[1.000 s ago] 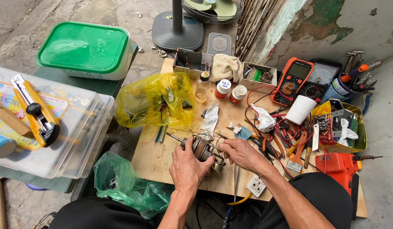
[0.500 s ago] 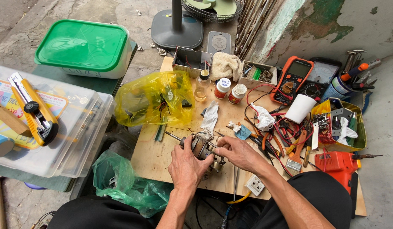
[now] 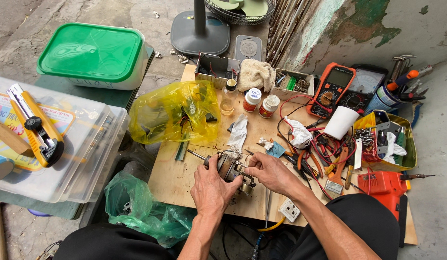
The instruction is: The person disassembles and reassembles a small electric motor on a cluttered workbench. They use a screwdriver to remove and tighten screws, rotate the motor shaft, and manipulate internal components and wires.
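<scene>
- The small motor point(image 3: 229, 169) is kept clamped in the left hand point(image 3: 210, 188)'s grip on the worktop point(image 3: 175, 178).
- Its far end is now pinched by the right hand point(image 3: 266, 172); little else has shifted.

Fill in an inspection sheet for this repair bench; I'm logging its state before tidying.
Surface: plywood board on the ground, crowded.
Job's things: small motor, shaft pointing left.
Clutter: yellow bag, three small bottles, multimeter, paper cup, pliers and screwdrivers.
Grippers: left hand grips the motor; right hand works its end.
Cables: red and black leads; white socket.
Surroundings: green-lidded tub, fan base.
</scene>
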